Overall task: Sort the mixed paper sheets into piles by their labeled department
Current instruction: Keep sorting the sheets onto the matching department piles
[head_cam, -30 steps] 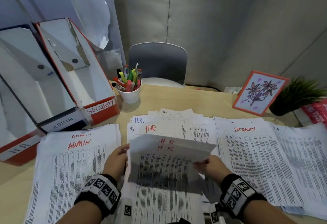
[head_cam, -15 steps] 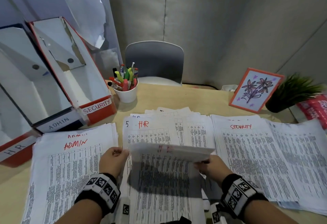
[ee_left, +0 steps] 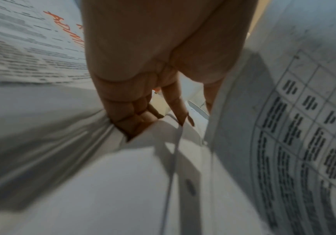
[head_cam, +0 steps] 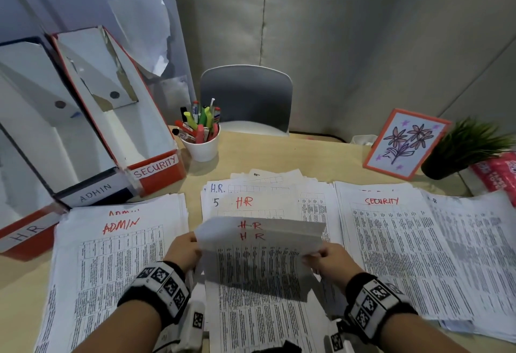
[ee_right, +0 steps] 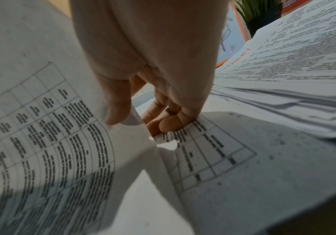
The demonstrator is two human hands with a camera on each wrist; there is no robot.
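A bundle of H.R sheets [head_cam: 259, 243] is lifted and curved above the middle H.R pile [head_cam: 251, 202]. My left hand [head_cam: 185, 250] grips its left edge, and my right hand [head_cam: 324, 259] grips its right edge. In the left wrist view the left hand [ee_left: 143, 117] has fingers curled under the paper [ee_left: 283, 111]. In the right wrist view the right hand [ee_right: 143, 117] pinches the sheets [ee_right: 42, 127] between thumb and fingers. The ADMIN pile [head_cam: 117, 255] lies to the left, the SECURITY pile [head_cam: 391, 241] to the right.
File boxes labelled SECURITY [head_cam: 156, 168], ADMIN [head_cam: 95, 193] and H.R [head_cam: 25, 234] stand at the back left. A white cup of pens [head_cam: 202, 143], a flower picture [head_cam: 406, 143], a potted plant [head_cam: 463, 149] and a grey chair [head_cam: 245, 96] line the far side. More sheets [head_cam: 474, 241] lie far right.
The held H.R bundle dipped nearly flat half a second ago and has tilted back up, so its red labels face me again. Both hands keep their grip.
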